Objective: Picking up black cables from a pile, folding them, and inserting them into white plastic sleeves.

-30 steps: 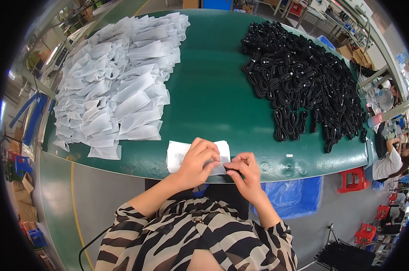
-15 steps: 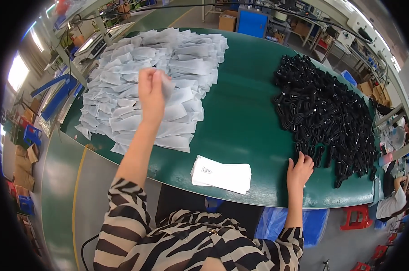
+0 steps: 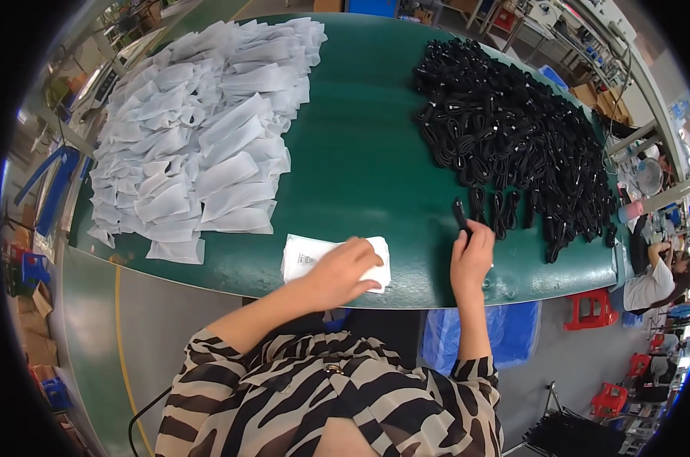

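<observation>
My left hand (image 3: 345, 274) rests on the right part of a stack of flat white bags (image 3: 297, 259) with dark print, near the front edge of the green table. Its thumb and curved fingers are apart, fingertips touching the top bag. To the right, my right hand (image 3: 474, 255) is closed on one end of a coiled black cable (image 3: 460, 212), which sticks up past the fingers. Beyond that hand lies a large heap of similar black cables (image 3: 512, 137). A broad pile of pale, translucent bags (image 3: 200, 129) covers the table's left side.
The green table (image 3: 360, 137) curves along its front edge. Below it stands a blue bin (image 3: 516, 335) with a clear plastic liner. Red stools (image 3: 591, 310) and a seated person (image 3: 657, 278) are at the right. A blue metal frame (image 3: 58, 186) stands at the left.
My left hand has moved from above the pale pile down to the white stack. My right hand has taken hold of a black cable. The view has shifted, so the piles appear farther left.
</observation>
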{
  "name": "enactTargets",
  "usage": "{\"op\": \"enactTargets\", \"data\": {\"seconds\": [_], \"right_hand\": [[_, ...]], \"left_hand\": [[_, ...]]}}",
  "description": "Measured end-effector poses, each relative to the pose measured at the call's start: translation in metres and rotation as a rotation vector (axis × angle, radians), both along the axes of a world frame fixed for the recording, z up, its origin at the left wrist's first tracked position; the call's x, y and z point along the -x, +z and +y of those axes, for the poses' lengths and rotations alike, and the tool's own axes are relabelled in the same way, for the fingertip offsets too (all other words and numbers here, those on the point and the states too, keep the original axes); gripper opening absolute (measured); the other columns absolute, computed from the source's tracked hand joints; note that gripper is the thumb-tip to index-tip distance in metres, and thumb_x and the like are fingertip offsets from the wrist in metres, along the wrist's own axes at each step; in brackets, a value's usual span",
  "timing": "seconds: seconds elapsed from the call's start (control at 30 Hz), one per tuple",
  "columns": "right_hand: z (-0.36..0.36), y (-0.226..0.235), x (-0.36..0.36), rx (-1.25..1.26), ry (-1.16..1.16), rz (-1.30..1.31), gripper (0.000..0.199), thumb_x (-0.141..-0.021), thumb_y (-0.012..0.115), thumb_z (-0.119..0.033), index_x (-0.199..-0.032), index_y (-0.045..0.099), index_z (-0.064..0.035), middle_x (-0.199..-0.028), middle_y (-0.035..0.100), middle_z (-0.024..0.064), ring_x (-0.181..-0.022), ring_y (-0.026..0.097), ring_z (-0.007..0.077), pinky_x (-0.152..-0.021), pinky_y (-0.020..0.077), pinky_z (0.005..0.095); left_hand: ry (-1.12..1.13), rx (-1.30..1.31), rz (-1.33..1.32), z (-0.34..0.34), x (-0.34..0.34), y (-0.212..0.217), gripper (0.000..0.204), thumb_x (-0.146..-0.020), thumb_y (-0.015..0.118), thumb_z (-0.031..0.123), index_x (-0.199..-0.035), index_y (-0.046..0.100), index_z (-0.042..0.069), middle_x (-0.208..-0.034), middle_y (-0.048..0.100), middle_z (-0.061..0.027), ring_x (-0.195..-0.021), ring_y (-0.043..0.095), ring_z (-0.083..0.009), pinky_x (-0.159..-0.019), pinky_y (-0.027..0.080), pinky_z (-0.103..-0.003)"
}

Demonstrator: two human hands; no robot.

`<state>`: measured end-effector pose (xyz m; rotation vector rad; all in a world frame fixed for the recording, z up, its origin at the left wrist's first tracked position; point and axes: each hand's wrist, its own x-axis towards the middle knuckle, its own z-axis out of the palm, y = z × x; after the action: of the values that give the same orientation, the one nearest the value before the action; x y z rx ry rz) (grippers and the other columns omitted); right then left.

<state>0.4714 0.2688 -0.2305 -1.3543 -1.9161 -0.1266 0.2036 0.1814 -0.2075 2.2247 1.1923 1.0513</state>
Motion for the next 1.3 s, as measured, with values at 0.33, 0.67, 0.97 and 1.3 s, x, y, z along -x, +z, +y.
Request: {"op": "enactTargets", "data": {"seconds": [0.33,0.67,0.97,1.3], "right_hand": [[-0.079,0.02,0.024,0.391,0.412,0.287,0.044,-0.084,0.074,-0.003,-0.127,0.067,-0.006,-0.093,0.061,0.0125,-0.078,0.06,0.0253,-0.068,0.0489,0.0322],[-0.072,0.036,0.021,0.85,0.594,0.315,0.026,-0.091,0.069,-0.008,-0.117,0.068,-0.0022,-0.086,0.06,0.0102,-0.071,0.059,0.0199,-0.061,0.0473,0.0324],[-0.08,0.013,0.042,0.946,0.427,0.628,0.014,-0.099,0.058,-0.013,-0.1,0.066,-0.0015,-0.086,0.057,0.0062,-0.081,0.055,0.016,-0.071,0.0446,0.0301],[-0.083,0.04,0.083,0.386,0.685,0.686,0.039,-0.09,0.069,-0.008,-0.127,0.058,-0.0027,-0.12,0.052,0.0137,-0.092,0.056,0.0218,-0.072,0.0476,0.0294]], "left_hand": [[0.116,0.198,-0.107,-0.007,-0.016,-0.023,0.009,-0.085,0.066,0.003,-0.09,0.059,0.003,-0.09,0.059,-0.0114,-0.081,0.059,-0.0306,-0.075,0.048,-0.04],[-0.014,0.113,-0.293,-0.007,-0.012,-0.018,0.016,-0.08,0.07,-0.002,-0.089,0.058,0.004,-0.098,0.059,-0.0091,-0.091,0.056,-0.0306,-0.081,0.046,-0.039],[-0.049,-0.101,-0.128,-0.01,-0.015,0.001,0.02,-0.073,0.074,-0.001,-0.086,0.061,0.008,-0.105,0.06,-0.006,-0.099,0.051,-0.0308,-0.085,0.044,-0.04],[0.058,0.232,-0.637,-0.01,0.003,0.029,0.008,-0.093,0.065,0.009,-0.088,0.059,0.007,-0.117,0.055,-0.0102,-0.108,0.051,-0.0231,-0.098,0.041,-0.038]]}}
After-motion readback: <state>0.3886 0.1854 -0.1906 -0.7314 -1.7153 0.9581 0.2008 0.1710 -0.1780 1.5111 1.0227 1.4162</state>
